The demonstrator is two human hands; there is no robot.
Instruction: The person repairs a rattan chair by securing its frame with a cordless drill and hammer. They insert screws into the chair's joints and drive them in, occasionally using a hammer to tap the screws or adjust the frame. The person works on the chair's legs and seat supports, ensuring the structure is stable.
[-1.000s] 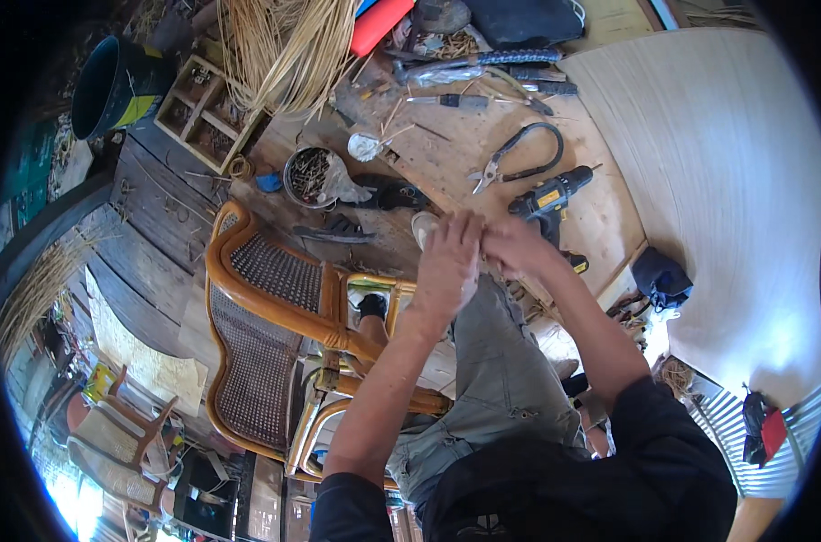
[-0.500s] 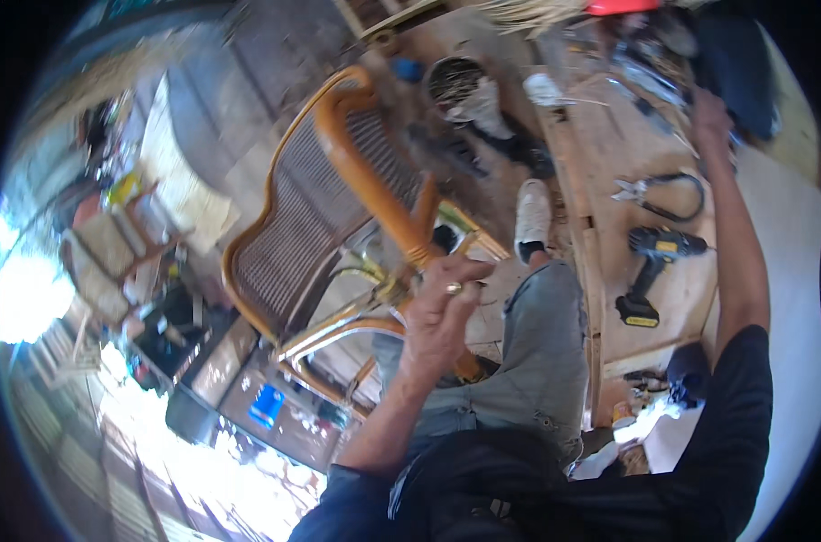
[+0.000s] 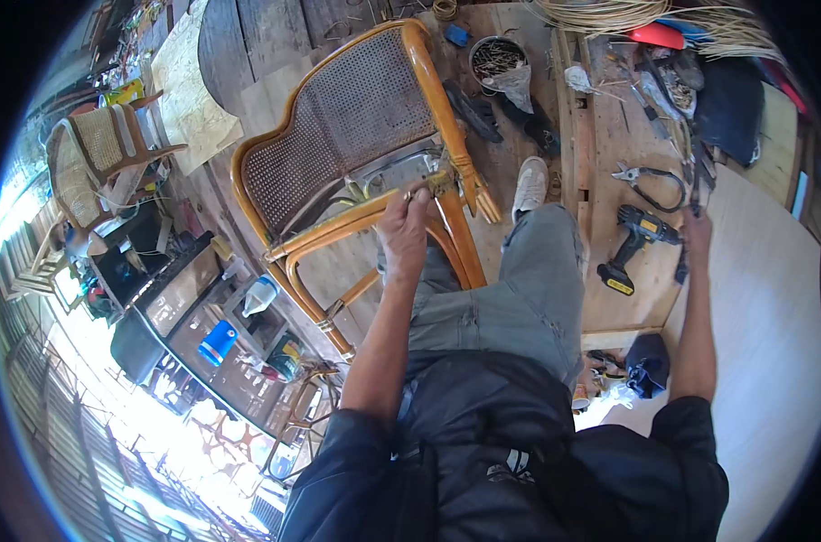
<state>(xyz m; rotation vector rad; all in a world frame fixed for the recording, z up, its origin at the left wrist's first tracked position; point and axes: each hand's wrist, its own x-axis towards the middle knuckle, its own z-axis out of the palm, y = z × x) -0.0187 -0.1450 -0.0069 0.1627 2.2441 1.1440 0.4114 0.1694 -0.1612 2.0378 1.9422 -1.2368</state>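
A rattan chair [image 3: 338, 117] with a woven cane back lies tilted in front of my legs, its seat frame open in the middle. My left hand [image 3: 403, 228] is closed at the chair's front rail, fingertips pinched together; whatever they may hold is too small to make out. Out to the right, my right hand [image 3: 697, 233] is closed around a long, dark, narrow tool [image 3: 699, 172], whose kind does not show. Close by the right hand lie a cordless drill [image 3: 638, 246] and pliers with dark curved handles [image 3: 650, 185] on the wooden board.
Rattan strands [image 3: 609, 14] lie at the far right, near a red object [image 3: 657, 35] and more hand tools. A bucket of scraps [image 3: 498, 61] stands beyond my shoe. Another chair [image 3: 89, 163] and a low table [image 3: 180, 298] are at left. A pale panel [image 3: 763, 298] leans at right.
My right hand has drawn back toward me from among the tools and now holds the long dark tool. My left hand has lowered its fingers to the chair's rail. The view has shifted.
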